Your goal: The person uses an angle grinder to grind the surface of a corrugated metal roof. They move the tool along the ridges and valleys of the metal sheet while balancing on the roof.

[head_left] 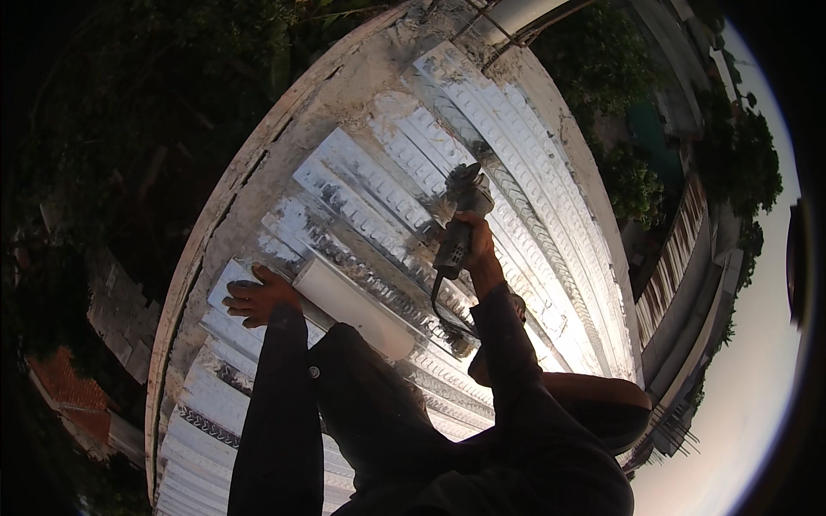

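Observation:
My right hand (479, 241) is wrapped round the dark body of an angle grinder (465, 196), its head pointing away from me above the ribbed metal decking (525, 249). From the grinder's rear end a black cord (434, 297) curls back toward my knee. My left hand (259, 297) lies flat, fingers spread, on the end of a pale metal sheet (225, 282) at the left. Between my hands a smooth white pipe (353, 310) rests lengthwise on the ribs. Whether the grinder's disc touches metal cannot be made out.
A rough concrete edge (215, 219) curves along the left, with a drop to dark trees (155, 95) beyond. Thin rods and a thick pale pipe (516, 17) stand at the far end. Rooftops (675, 249) lie below on the right. My bent knees are close to the sheets.

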A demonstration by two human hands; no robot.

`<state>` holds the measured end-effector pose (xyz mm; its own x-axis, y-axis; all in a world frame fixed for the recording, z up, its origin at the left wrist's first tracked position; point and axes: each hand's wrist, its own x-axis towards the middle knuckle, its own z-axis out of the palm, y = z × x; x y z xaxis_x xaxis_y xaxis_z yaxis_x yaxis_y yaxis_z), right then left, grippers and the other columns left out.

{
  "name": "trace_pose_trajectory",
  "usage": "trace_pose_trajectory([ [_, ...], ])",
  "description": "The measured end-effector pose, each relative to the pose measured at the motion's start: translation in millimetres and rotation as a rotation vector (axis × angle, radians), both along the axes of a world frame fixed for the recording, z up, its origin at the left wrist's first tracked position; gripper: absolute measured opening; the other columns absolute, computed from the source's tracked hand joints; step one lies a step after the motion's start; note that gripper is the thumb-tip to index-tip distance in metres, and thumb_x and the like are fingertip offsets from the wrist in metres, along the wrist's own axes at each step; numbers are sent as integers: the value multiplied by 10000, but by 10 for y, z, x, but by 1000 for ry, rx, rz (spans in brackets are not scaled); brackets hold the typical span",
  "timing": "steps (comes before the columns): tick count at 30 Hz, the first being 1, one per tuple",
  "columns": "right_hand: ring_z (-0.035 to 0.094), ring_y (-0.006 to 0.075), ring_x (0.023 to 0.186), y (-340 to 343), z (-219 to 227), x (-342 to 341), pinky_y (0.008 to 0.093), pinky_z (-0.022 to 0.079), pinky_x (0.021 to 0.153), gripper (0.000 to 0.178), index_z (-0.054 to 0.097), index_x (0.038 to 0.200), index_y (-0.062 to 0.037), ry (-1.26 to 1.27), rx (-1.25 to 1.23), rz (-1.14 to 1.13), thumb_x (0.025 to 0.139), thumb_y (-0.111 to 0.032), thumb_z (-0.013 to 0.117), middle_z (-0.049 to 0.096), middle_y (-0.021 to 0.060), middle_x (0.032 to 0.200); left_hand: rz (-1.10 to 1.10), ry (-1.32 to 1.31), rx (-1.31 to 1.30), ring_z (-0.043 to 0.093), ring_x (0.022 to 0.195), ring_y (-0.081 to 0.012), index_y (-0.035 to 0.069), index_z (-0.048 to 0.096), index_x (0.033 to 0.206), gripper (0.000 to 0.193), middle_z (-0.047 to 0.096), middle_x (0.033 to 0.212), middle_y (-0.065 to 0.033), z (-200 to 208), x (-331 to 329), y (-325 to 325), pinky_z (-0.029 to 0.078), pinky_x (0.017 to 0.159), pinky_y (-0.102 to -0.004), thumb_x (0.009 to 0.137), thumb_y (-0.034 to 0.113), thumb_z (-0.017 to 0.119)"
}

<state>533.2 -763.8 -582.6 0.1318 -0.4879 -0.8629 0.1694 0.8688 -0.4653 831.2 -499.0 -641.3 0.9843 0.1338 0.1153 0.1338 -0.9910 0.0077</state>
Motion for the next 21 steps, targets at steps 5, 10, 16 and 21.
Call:
trace_pose_trajectory([
  [5,685,304,626,-15,-29,-28,456,602,602,252,594,948,-27,-27,-35,23,868,-254,668,646,122,753,2,2,-19,290,1507,-521,85,340,1531,840,315,1608,-318,11,-6,-30,303,1097,-745,994,726,416],
  [10,681,306,619,24,40,23,448,596,595,263,591,941,-32,2,10,28,865,-271,668,656,133,751,1,6,-8,288,1509,-518,93,344,1526,831,311,1611,-315,-3,9,11,302,1100,-743,992,724,424],
  [16,673,308,618,101,72,5,444,589,611,296,598,952,-25,28,0,40,855,-294,673,666,145,746,9,-3,-9,289,1511,-513,94,347,1525,833,312,1611,-313,6,-7,-24,300,1101,-745,986,722,441],
  [21,670,307,617,106,41,5,449,588,613,311,608,954,-26,39,27,38,845,-307,684,666,145,745,4,-8,-13,287,1511,-515,88,347,1527,826,315,1608,-315,3,-2,-23,294,1103,-751,988,706,452],
])
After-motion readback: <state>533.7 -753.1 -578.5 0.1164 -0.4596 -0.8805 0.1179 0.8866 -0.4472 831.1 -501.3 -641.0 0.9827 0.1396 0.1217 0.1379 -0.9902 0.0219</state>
